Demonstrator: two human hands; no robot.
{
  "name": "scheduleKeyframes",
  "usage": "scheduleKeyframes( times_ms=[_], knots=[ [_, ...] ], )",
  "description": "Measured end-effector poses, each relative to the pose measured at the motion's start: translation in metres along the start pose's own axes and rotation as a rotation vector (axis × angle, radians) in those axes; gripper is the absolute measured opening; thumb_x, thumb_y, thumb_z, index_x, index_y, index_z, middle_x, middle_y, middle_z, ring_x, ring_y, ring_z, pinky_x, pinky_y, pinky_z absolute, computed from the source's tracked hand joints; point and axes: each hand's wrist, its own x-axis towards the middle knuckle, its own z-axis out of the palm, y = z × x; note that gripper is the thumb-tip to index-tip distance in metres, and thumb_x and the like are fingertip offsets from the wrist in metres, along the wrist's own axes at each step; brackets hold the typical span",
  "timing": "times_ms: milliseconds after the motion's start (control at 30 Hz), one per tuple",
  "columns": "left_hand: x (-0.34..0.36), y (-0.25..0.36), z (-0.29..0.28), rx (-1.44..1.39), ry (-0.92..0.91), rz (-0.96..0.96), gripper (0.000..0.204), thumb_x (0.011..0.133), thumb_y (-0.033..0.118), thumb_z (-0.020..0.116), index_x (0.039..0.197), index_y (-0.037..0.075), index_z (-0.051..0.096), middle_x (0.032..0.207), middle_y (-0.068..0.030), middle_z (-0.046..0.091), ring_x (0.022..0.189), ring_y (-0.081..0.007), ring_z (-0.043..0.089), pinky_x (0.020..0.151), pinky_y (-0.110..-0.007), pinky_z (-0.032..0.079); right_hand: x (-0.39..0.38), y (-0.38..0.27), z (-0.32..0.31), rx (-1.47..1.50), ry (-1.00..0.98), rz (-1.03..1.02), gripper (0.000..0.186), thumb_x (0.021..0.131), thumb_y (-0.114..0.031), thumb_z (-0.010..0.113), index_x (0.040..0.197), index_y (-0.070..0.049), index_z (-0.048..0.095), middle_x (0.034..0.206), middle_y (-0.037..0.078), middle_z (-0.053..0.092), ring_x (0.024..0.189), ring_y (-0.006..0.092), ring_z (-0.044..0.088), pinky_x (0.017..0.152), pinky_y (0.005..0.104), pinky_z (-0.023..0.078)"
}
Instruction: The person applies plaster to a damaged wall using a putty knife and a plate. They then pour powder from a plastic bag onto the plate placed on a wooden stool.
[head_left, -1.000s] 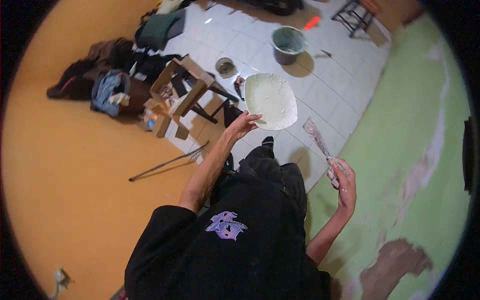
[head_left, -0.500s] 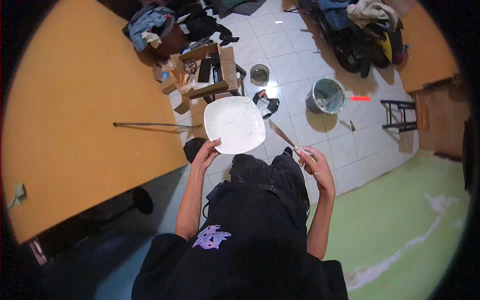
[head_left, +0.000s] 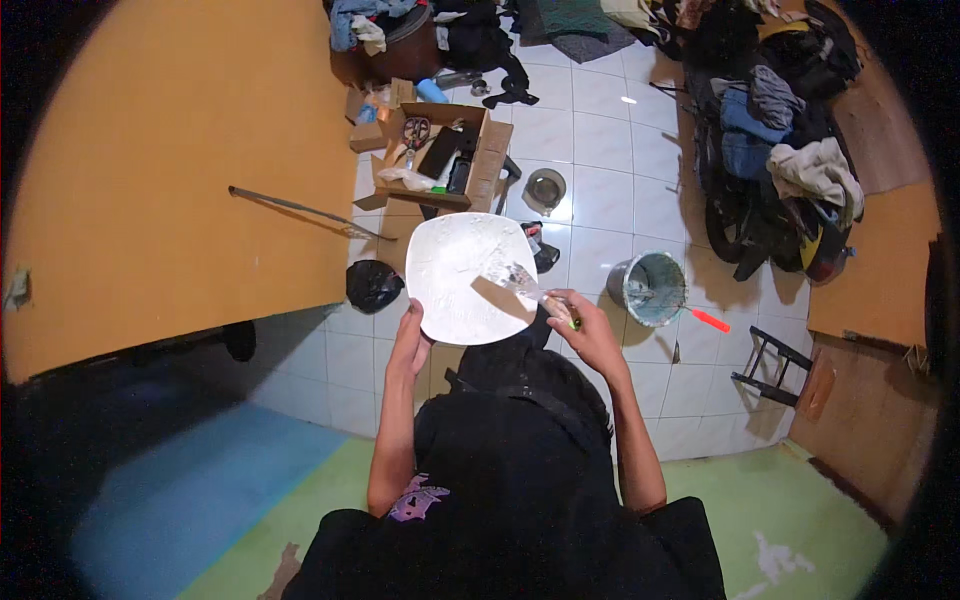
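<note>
My left hand (head_left: 408, 348) grips the near left rim of a white square plate (head_left: 445, 285) with rounded corners, held out in front of my body. White paste is smeared over the plate in patches and small lumps. My right hand (head_left: 590, 335) is closed round the handle of a putty knife (head_left: 556, 310). Its blade, flecked with white, is over the right part of the plate and casts a brownish shadow there. Whether the blade touches the plate I cannot tell.
A cardboard box (head_left: 480, 130) of tools stands beyond the plate. To the right is a bucket (head_left: 652, 290) with a red-handled tool (head_left: 710, 320), then a small dark stool (head_left: 775, 362). A black bag (head_left: 374, 286) lies left. Clothes cover a motorbike (head_left: 740, 190) at far right.
My right hand has moved left, bringing the putty knife from beside the plate to over it. The plate has shifted slightly nearer, and the whole view has turned.
</note>
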Motion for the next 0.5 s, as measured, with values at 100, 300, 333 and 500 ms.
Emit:
scheduleKeyframes(
  times_ms=[100,300,333,500],
  knots=[
    [0.012,0.009,0.001,-0.082,0.048,0.053,0.078,0.097,0.058,0.033,0.149,0.000,0.025,0.151,-0.0129,0.036,0.138,-0.0244,0.038,0.114,-0.040,0.031,0.036,0.001,0.005,-0.043,-0.055,-0.073,0.037,0.083,-0.009,0.067,0.118,0.000,0.059,0.111,0.020,0.063,0.102,0.0329,0.063,0.090,0.0382,0.048],
    [0.021,0.008,0.004,-0.186,0.220,0.154,0.083,0.096,0.064,0.027,0.151,0.002,0.021,0.154,-0.0116,0.032,0.141,-0.0253,0.033,0.116,-0.041,0.027,0.103,-0.028,-0.001,-0.193,-0.198,-0.013,0.035,0.088,-0.009,0.064,0.120,0.001,0.056,0.118,0.019,0.049,0.108,0.0379,0.054,0.094,0.0428,0.044],
    [0.023,0.009,0.007,-0.211,0.251,0.191,0.084,0.095,0.065,0.027,0.151,0.003,0.021,0.154,-0.0112,0.031,0.141,-0.0257,0.033,0.116,-0.041,0.026,0.113,-0.025,0.002,-0.213,-0.195,-0.068,0.035,0.088,-0.009,0.064,0.120,0.001,0.055,0.117,0.019,0.049,0.109,0.0380,0.053,0.094,0.0432,0.044],
    [0.035,0.012,0.008,-0.383,0.460,0.254,0.081,0.095,0.063,0.032,0.152,0.007,0.020,0.156,-0.0087,0.028,0.141,-0.0257,0.030,0.116,-0.043,0.025,0.177,-0.022,0.013,-0.248,-0.256,-0.237,0.036,0.089,-0.012,0.065,0.122,-0.003,0.053,0.114,0.016,0.049,0.106,0.0327,0.054,0.091,0.0387,0.045]
  ],
)
